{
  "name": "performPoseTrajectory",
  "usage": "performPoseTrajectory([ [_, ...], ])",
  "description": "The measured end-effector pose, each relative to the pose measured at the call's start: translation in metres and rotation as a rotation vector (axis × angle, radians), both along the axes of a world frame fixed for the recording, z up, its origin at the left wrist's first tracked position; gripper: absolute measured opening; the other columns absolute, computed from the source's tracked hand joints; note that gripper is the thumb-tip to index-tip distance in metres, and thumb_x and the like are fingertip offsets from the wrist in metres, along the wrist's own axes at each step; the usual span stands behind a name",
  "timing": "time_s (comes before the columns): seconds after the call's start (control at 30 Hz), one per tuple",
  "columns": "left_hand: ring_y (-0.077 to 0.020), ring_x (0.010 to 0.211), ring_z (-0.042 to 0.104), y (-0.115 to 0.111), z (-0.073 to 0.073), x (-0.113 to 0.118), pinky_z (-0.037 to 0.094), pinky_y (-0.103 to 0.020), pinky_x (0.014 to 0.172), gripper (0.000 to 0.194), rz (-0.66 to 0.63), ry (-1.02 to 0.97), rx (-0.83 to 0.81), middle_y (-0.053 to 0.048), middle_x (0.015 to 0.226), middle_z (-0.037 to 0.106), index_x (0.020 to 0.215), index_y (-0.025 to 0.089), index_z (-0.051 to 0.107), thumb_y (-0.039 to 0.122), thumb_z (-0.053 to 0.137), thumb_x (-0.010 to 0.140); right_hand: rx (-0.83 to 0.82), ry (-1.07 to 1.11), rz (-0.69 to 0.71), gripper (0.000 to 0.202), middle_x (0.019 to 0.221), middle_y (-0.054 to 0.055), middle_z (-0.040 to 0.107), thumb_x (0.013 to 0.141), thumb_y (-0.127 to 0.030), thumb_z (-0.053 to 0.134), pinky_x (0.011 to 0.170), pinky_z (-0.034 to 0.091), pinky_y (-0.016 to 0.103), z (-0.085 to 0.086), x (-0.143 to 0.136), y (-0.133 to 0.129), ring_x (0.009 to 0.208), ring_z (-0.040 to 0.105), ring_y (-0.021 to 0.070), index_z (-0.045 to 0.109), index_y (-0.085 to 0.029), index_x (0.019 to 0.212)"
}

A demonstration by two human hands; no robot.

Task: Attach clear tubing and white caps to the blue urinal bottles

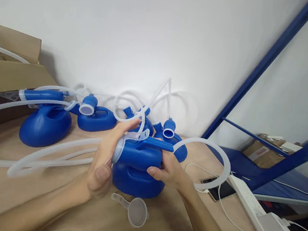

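Observation:
My right hand (pixel 169 170) is wrapped round the blue tubular urinal head (pixel 139 155), at its right end. My left hand (pixel 105 158) lies with its palm against the translucent white cap (pixel 118 149) on the head's left end, fingers stretched out. From this cap a strap sticks up on top. Directly behind and below the head stands a blue urinal bottle (pixel 137 182); whether they are joined is hidden. A loose translucent cap with a strap (pixel 137 212) lies on the table in front. A clear hose (pixel 222 161) curves out at the right.
Several more blue urinal bottles (pixel 45 125) with clear hoses stand along the wall. A cardboard box (pixel 14 76) is at left. On the right are a phone (pixel 221 189), a white power strip (pixel 254 207) with cables and a blue metal frame (pixel 254 81).

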State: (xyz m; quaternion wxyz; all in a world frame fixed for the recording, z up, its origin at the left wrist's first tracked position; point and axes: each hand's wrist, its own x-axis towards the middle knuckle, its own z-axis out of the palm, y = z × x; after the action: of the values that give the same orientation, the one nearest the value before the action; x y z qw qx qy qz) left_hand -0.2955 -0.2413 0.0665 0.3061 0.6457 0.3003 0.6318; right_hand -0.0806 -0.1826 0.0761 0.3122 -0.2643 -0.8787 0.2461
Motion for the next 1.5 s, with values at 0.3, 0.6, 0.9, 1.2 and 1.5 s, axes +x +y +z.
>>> performPoseTrajectory([
  [0.3, -0.0371, 0.119, 0.065, 0.026, -0.003, -0.009, 0.046, -0.05, 0.108, 0.077, 0.064, 0.036, 0.015, -0.013, 0.136, 0.068, 0.137, 0.019, 0.063, 0.078, 0.043, 0.092, 0.013, -0.186, -0.129, 0.048, 0.113, 0.009, 0.078, 0.095, -0.053, 0.067, 0.098, 0.056, 0.049, 0.009, -0.006, -0.008, 0.113, 0.072, 0.037, 0.066, -0.029, 0.136],
  [0.6, -0.0202, 0.087, 0.064, 0.021, 0.022, -0.014, 0.047, -0.033, 0.081, 0.033, 0.26, 0.378, 0.099, -0.003, 0.094, 0.071, 0.095, 0.018, 0.068, 0.04, 0.046, 0.105, -0.02, 0.016, -0.178, 0.077, 0.146, 0.013, 0.061, 0.091, -0.064, 0.069, 0.108, 0.053, 0.053, 0.012, 0.0, -0.011, 0.135, 0.059, 0.0338, 0.047, -0.028, 0.155],
  [0.9, -0.0224, 0.106, 0.063, 0.008, 0.017, -0.012, 0.053, -0.036, 0.093, 0.021, 0.35, 0.53, 0.525, -0.012, 0.115, 0.065, 0.113, 0.013, 0.063, 0.022, 0.048, 0.103, 0.702, 0.133, -0.213, 0.062, 0.123, 0.013, 0.068, 0.098, -0.062, 0.06, 0.096, 0.054, 0.05, 0.018, -0.011, -0.043, 0.111, 0.065, 0.0304, 0.051, -0.022, 0.144],
  [1.2, -0.0251, 0.105, 0.064, 0.01, 0.011, -0.007, 0.056, -0.041, 0.089, 0.02, 0.333, 0.585, 0.671, -0.015, 0.118, 0.064, 0.113, 0.013, 0.062, 0.017, 0.046, 0.103, 0.514, 0.116, -0.151, 0.03, 0.116, 0.005, 0.074, 0.107, -0.031, 0.053, 0.081, 0.058, 0.033, 0.024, -0.01, -0.046, 0.094, 0.071, 0.0184, 0.054, -0.025, 0.136],
  [1.5, -0.0235, 0.101, 0.066, 0.01, 0.012, -0.005, 0.057, -0.039, 0.085, 0.013, 0.277, 0.586, 0.65, -0.014, 0.114, 0.065, 0.109, 0.014, 0.062, 0.018, 0.052, 0.102, 0.595, 0.121, -0.137, 0.011, 0.092, 0.002, 0.074, 0.107, -0.028, 0.054, 0.07, 0.056, 0.03, 0.022, -0.011, -0.044, 0.075, 0.068, 0.0156, 0.062, -0.022, 0.111],
])
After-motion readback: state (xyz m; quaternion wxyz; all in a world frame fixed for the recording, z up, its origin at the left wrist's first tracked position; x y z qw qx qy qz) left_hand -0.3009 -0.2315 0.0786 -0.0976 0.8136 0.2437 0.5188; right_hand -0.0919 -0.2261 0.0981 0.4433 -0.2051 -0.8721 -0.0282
